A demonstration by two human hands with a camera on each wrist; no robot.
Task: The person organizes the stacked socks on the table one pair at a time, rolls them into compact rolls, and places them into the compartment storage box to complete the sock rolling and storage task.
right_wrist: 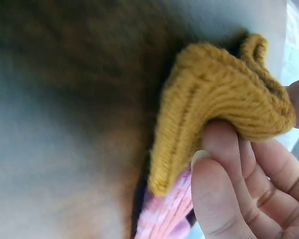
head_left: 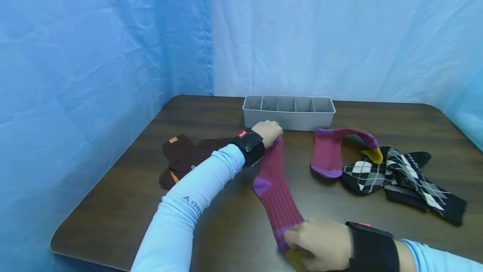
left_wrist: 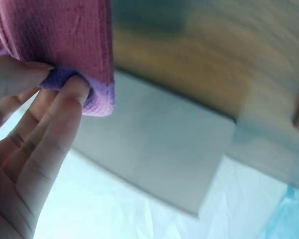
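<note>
On the dark wooden table [head_left: 226, 230], head view: ribbed magenta sock with purple heel [head_left: 277, 188], stretched flat between left hand [head_left: 268, 133] at cuff and right hand [head_left: 320, 249] at toe; grey divided plastic organiser [head_left: 288, 119] behind.
Left wrist view: fingers [left_wrist: 64, 107] pinching purple cuff.
Right wrist view: fingers [right_wrist: 224, 159] pinching mustard toe.

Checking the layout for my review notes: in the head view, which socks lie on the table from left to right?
Brown socks → pink sock held by both hands → second pink sock with mustard toe → black argyle socks.
</note>
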